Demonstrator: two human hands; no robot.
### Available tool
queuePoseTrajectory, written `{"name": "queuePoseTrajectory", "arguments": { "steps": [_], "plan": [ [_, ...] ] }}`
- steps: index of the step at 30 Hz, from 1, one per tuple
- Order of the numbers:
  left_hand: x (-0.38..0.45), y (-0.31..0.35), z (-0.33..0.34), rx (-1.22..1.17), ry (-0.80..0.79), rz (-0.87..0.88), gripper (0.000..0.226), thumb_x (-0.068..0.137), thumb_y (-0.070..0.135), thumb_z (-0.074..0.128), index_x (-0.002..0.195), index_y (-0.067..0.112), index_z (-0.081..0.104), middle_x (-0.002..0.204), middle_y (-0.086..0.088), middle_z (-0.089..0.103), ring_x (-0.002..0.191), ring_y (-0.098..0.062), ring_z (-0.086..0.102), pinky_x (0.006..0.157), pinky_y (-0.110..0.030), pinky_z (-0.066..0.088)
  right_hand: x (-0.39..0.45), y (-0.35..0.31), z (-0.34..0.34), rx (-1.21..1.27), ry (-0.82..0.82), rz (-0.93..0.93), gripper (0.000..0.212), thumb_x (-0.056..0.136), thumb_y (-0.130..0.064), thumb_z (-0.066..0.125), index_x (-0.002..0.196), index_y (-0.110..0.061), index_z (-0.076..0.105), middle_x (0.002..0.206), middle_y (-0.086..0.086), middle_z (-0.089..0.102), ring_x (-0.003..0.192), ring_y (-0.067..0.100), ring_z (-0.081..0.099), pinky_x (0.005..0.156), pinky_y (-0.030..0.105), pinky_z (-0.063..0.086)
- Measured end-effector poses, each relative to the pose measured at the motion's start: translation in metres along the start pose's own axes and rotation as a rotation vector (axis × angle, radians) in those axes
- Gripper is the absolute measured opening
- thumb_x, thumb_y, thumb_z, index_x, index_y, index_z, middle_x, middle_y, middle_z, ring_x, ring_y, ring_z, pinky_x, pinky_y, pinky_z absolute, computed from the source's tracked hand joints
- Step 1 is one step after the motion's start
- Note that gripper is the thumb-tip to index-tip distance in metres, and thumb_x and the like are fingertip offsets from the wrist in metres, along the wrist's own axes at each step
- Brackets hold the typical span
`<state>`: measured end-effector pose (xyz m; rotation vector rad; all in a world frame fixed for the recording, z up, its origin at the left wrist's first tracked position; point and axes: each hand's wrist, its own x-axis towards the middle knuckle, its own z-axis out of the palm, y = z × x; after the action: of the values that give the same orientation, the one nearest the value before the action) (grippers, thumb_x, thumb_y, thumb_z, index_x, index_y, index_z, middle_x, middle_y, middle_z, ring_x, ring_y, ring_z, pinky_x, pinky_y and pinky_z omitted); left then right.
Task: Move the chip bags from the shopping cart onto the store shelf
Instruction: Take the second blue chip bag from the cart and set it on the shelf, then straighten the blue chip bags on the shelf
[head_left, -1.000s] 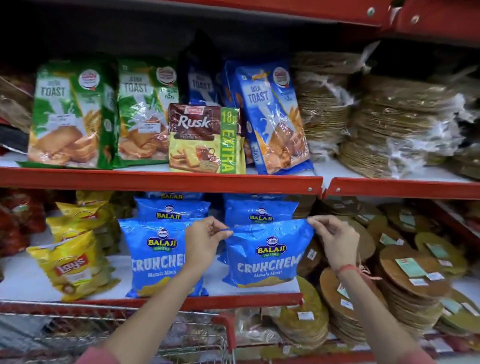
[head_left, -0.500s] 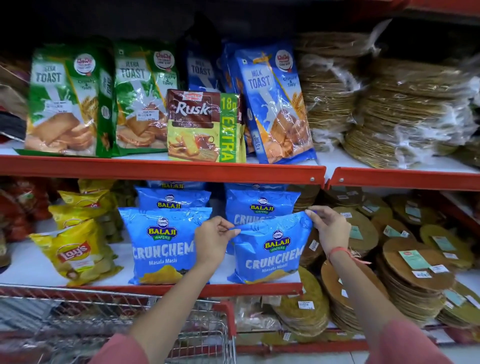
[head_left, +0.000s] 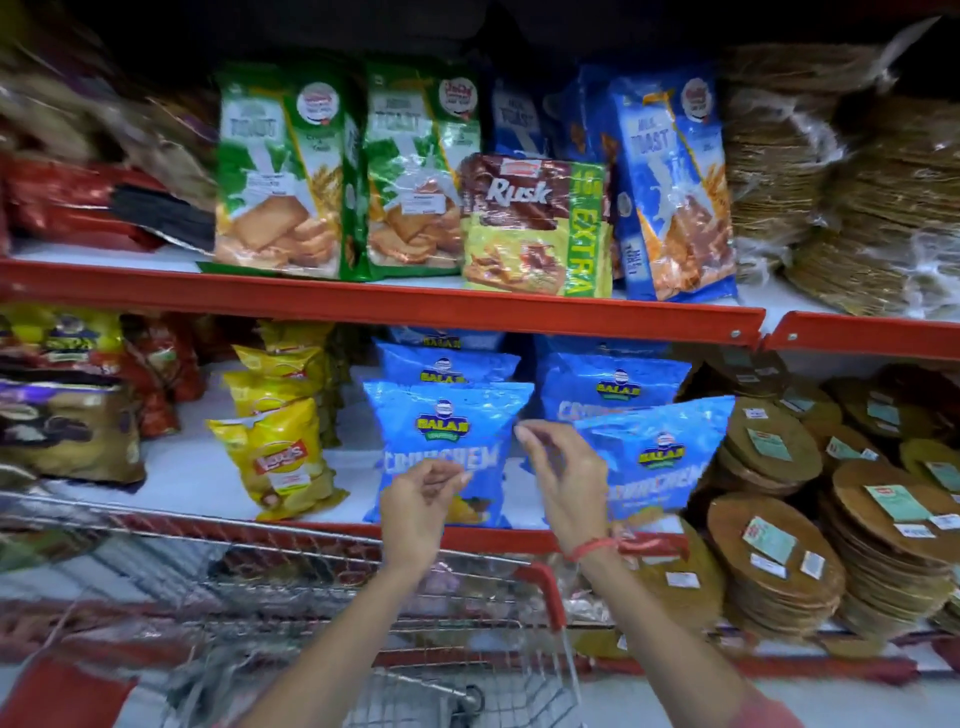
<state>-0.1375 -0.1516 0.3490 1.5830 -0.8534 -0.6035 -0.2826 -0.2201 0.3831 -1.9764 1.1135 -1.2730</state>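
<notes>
Two blue Balaji Crunchem chip bags stand at the front of the red-edged middle shelf (head_left: 322, 522): the left bag (head_left: 447, 441) upright, the right bag (head_left: 657, 449) tilted and leaning to the right. More blue bags (head_left: 613, 384) stand behind them. My left hand (head_left: 418, 506) hovers in front of the left bag's lower part, fingers loosely curled and holding nothing. My right hand (head_left: 563, 470), with a red thread at the wrist, is between the two front bags, fingers apart and empty. The wire shopping cart (head_left: 332, 587) with a red handle is below my arms; its contents are blurred.
Yellow Lay's bags (head_left: 278, 457) stand left of the blue ones, with dark snack packs (head_left: 67, 426) further left. Stacks of round brown discs in plastic (head_left: 774, 561) fill the right side. The upper shelf holds toast bags (head_left: 280, 171) and a Rusk pack (head_left: 535, 223).
Both hands have let go of the right blue bag's top corners and drawn back toward me. The bag now leans right on the shelf. The view has shifted left.
</notes>
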Motion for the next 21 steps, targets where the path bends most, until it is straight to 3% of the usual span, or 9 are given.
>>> {"name": "queuePoseTrajectory", "arguments": {
  "steps": [4, 7, 9, 10, 12, 14, 17, 19, 21],
  "plan": [
    [0.002, -0.034, -0.081, 0.065, 0.169, -0.042, 0.008, 0.079, 0.018, 0.069, 0.082, 0.011, 0.069, 0.069, 0.004, 0.069, 0.065, 0.002, 0.066, 0.064, -0.013, 0.05, -0.033, -0.037, 0.088, 0.161, -0.247, 0.235, 0.034, 0.092, -0.043, 0.046, 0.094, -0.018, 0.07, 0.094, -0.002, 0.074, 0.084, -0.001, 0.063, 0.079, 0.021, 0.047],
    [0.007, -0.059, -0.134, 0.182, 0.304, -0.125, 0.031, 0.083, 0.038, 0.061, 0.092, 0.009, 0.068, 0.081, -0.013, 0.073, 0.08, -0.028, 0.068, 0.071, -0.034, 0.048, -0.051, -0.048, 0.153, 0.289, -0.447, 0.495, 0.049, 0.081, -0.069, 0.037, 0.085, -0.032, 0.069, 0.106, -0.002, 0.072, 0.102, 0.009, 0.064, 0.097, 0.03, 0.047],
    [0.01, -0.067, -0.158, 0.214, 0.362, -0.142, 0.043, 0.088, 0.043, 0.047, 0.1, 0.005, 0.062, 0.092, -0.024, 0.07, 0.09, -0.038, 0.064, 0.078, -0.043, 0.046, -0.053, -0.052, 0.187, 0.354, -0.508, 0.613, 0.065, 0.059, -0.091, 0.029, 0.074, -0.036, 0.06, 0.096, -0.01, 0.065, 0.095, 0.005, 0.06, 0.091, 0.027, 0.046],
    [0.011, -0.066, -0.166, 0.218, 0.367, -0.173, 0.044, 0.092, 0.04, 0.042, 0.107, 0.002, 0.059, 0.1, -0.028, 0.067, 0.098, -0.042, 0.061, 0.083, -0.044, 0.044, -0.052, -0.057, 0.198, 0.39, -0.538, 0.657, 0.072, 0.052, -0.096, 0.027, 0.077, -0.036, 0.058, 0.093, -0.012, 0.061, 0.091, 0.002, 0.056, 0.085, 0.022, 0.043],
    [0.014, -0.065, -0.178, 0.159, 0.33, -0.278, 0.055, 0.095, 0.044, 0.027, 0.123, 0.004, 0.052, 0.126, -0.026, 0.057, 0.119, -0.04, 0.05, 0.099, -0.044, 0.037, -0.047, -0.069, 0.212, 0.506, -0.593, 0.808, 0.083, 0.066, -0.088, 0.029, 0.117, -0.029, 0.056, 0.123, -0.002, 0.058, 0.117, 0.011, 0.053, 0.1, 0.029, 0.038],
    [0.021, -0.07, -0.185, 0.039, 0.218, -0.375, 0.072, 0.087, 0.063, 0.013, 0.136, 0.018, 0.04, 0.145, -0.013, 0.042, 0.135, -0.031, 0.036, 0.112, -0.044, 0.025, -0.041, -0.069, 0.221, 0.537, -0.638, 0.952, 0.082, 0.081, -0.076, 0.027, 0.141, -0.021, 0.037, 0.148, 0.004, 0.04, 0.138, 0.025, 0.036, 0.111, 0.041, 0.03],
    [0.038, -0.078, -0.19, -0.168, 0.031, -0.433, 0.096, 0.066, 0.079, 0.002, 0.143, 0.024, 0.024, 0.147, 0.009, 0.028, 0.141, -0.017, 0.021, 0.117, -0.04, 0.01, -0.032, -0.071, 0.237, 0.552, -0.623, 0.966, 0.093, 0.077, -0.079, 0.015, 0.148, -0.02, 0.022, 0.156, 0.002, 0.026, 0.144, 0.02, 0.023, 0.117, 0.039, 0.018],
    [0.047, -0.081, -0.195, -0.263, -0.058, -0.412, 0.11, 0.056, 0.086, 0.004, 0.142, 0.021, 0.026, 0.135, 0.015, 0.03, 0.136, -0.008, 0.023, 0.115, -0.032, 0.009, -0.032, -0.074, 0.248, 0.617, -0.613, 0.929, 0.096, 0.074, -0.08, 0.005, 0.149, -0.021, 0.018, 0.156, -0.003, 0.024, 0.144, 0.011, 0.02, 0.119, 0.036, 0.007],
    [0.056, -0.085, -0.203, -0.264, -0.111, -0.371, 0.121, 0.043, 0.097, 0.01, 0.137, 0.026, 0.038, 0.138, 0.013, 0.037, 0.133, -0.006, 0.028, 0.114, -0.031, 0.01, -0.037, -0.075, 0.255, 0.658, -0.626, 0.9, 0.104, 0.067, -0.087, 0.008, 0.146, -0.022, 0.028, 0.149, -0.011, 0.034, 0.138, 0.005, 0.028, 0.12, 0.035, 0.005]
  ]
}}
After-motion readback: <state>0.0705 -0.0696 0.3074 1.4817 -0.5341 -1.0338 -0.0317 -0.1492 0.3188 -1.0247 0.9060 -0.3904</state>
